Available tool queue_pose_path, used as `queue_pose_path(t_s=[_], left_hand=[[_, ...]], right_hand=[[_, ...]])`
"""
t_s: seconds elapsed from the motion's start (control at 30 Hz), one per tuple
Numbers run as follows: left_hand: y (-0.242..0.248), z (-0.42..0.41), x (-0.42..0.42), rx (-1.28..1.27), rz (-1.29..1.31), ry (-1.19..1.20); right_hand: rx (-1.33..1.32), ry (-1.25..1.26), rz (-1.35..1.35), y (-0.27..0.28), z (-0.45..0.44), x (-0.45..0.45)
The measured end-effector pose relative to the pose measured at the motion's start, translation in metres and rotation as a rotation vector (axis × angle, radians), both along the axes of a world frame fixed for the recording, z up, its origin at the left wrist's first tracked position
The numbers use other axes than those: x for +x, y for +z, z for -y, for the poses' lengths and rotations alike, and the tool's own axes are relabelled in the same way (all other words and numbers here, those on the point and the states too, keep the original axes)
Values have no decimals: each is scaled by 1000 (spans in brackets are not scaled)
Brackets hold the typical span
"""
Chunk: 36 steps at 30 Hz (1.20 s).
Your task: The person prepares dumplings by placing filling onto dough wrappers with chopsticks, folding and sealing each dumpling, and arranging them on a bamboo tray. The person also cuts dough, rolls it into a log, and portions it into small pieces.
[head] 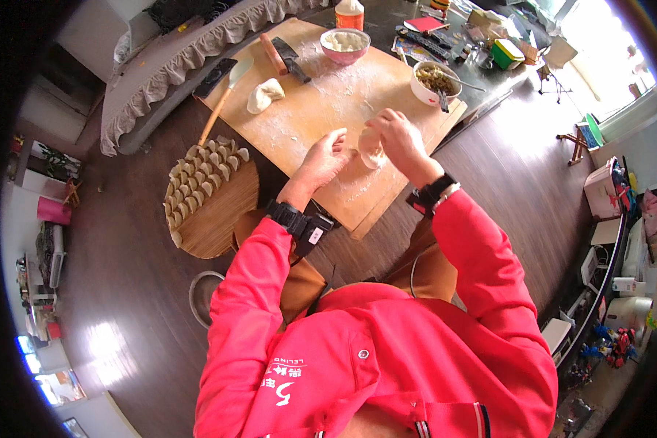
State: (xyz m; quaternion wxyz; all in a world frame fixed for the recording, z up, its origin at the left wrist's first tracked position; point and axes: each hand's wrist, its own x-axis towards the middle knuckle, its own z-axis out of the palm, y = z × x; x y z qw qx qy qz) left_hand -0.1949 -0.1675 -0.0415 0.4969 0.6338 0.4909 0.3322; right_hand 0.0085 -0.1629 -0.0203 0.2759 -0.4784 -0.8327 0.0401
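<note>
My right hand [397,136] has its fingers curled on a piece of pale dough [370,149] at the near part of the floured wooden board [312,128]. Just left of that dough is my left hand [325,159], held over the board with fingers partly bent; whether it touches the dough is unclear. Another dough lump [265,96] lies farther back on the left. A bowl of chopped filling [428,96] with a spoon stands at the board's right edge, and a pink bowl of flour [345,55] at the back. Rows of dumplings [200,178] lie on a round tray [219,219] at the left.
A rolling pin [274,53], a cleaver [290,57] and a long-handled spatula [219,112] lie at the back left. Behind the board are an orange-labelled bottle [350,15] and a dark table [473,57] with clutter. A metal basin [197,298] is on the floor by my left arm.
</note>
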Motion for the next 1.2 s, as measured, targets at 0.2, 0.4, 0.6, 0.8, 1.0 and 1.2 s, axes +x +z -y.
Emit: queue_pose_path(t_s=[0.2, 0.4, 0.6, 0.8, 1.0, 1.2], left_hand=[[-18, 4, 4, -46, 97, -58], [-32, 30, 6, 255, -214, 7], [-42, 48, -8, 416, -87, 238], [-53, 31, 0, 533, 6, 430], [-59, 26, 2, 488, 68, 421], [-55, 10, 8, 203, 400, 265]], right_hand=[[8, 200, -168, 5, 63, -1], [-174, -176, -310, -13, 48, -13], [-97, -66, 130, -47, 84, -38], [-77, 57, 197, -48, 2, -44], [-47, 19, 56, -42, -3, -57], [14, 231, 430, -25, 43, -43]])
